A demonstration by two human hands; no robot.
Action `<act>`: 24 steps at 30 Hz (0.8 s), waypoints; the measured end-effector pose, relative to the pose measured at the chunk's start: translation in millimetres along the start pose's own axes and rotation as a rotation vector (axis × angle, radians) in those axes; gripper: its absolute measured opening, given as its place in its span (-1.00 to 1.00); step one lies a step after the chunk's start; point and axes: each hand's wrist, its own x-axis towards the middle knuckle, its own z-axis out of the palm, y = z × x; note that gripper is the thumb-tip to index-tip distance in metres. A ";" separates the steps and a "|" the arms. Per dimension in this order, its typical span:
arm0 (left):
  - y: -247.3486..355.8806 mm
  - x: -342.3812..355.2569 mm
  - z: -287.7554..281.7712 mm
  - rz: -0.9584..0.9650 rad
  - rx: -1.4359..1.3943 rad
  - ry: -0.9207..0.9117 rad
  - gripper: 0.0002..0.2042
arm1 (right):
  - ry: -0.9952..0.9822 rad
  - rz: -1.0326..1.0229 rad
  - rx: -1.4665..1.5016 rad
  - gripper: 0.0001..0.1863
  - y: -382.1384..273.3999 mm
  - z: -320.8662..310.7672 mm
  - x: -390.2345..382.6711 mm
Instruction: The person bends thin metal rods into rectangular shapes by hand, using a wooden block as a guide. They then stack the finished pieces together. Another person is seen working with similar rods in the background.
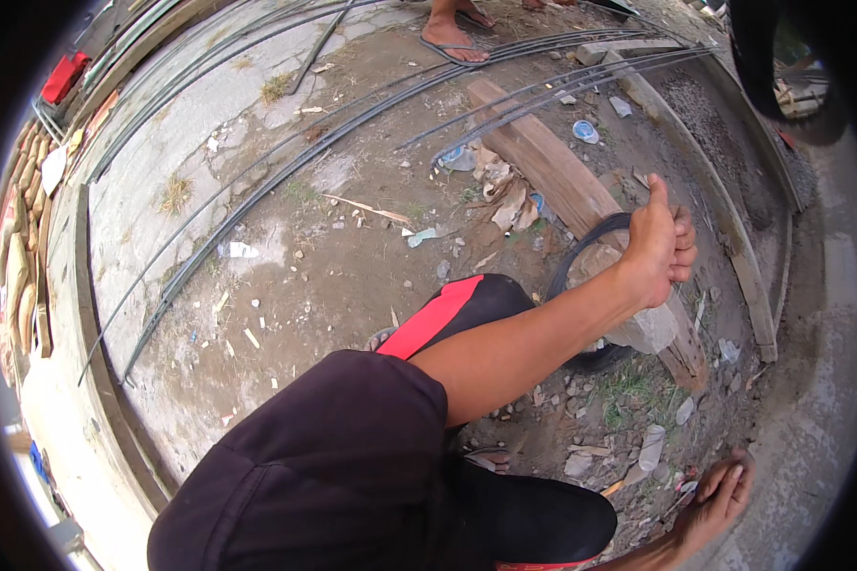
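My left arm in a dark sleeve reaches across to the right, and my left hand [659, 246] hovers over a wooden beam with its fingers curled in and its thumb up. What those fingers hold, if anything, is hidden. A coil of dark wire [564, 265] lies beneath that wrist, around a pale, translucent plastic wrap [646, 331] by the beam. Low at the right edge, my right hand [722, 495] has its fingers bent and pressed together above the ground beside a concrete strip. I cannot make out anything between them.
The thick wooden beam [552, 167] lies on dirt strewn with litter. Long steel rods [333, 135] curve across the ground. Another person's sandalled foot [452, 43] stands at the top. Wooden boards [700, 157] frame a patch at the right; a plastic bottle [651, 447] lies nearby.
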 end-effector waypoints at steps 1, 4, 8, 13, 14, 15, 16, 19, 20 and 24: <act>-4.2 -3.1 -0.7 -0.002 -0.006 -0.014 -0.35 | 0.236 0.018 -0.155 -0.74 5.2 2.8 5.1; -4.9 -1.0 -8.9 -0.053 0.072 -0.032 -0.33 | -0.431 0.266 -0.380 -0.73 46.5 7.7 -17.5; 6.4 13.2 -11.2 -0.103 0.086 -0.088 -0.34 | -0.473 0.283 -0.185 -0.73 22.2 -1.1 -55.4; -1.5 12.3 -15.7 0.025 0.028 0.279 -0.40 | -0.250 0.291 -0.291 -0.77 -6.2 14.6 -49.8; -4.5 14.9 -15.9 0.059 0.020 0.330 -0.41 | -0.216 0.286 -0.308 -0.78 -5.7 16.7 -49.7; -4.1 14.6 -18.8 0.105 0.023 0.394 -0.43 | -0.228 0.271 -0.319 -0.80 -2.0 17.0 -50.3; -2.2 15.4 -21.2 0.110 0.038 0.354 -0.44 | -0.242 0.254 -0.329 -0.82 1.5 16.3 -51.4; 11.1 23.4 -41.0 -0.088 -0.041 0.005 -0.44 | -0.382 0.259 -0.273 -0.86 1.2 10.2 -61.5; 16.9 26.3 -48.4 -0.185 -0.096 -0.147 -0.44 | -0.446 0.264 -0.236 -0.86 -0.3 7.7 -64.0; 28.2 24.3 -31.5 -0.230 -0.077 -0.145 -0.39 | -0.331 0.314 -0.261 -0.87 -1.4 -0.1 -60.2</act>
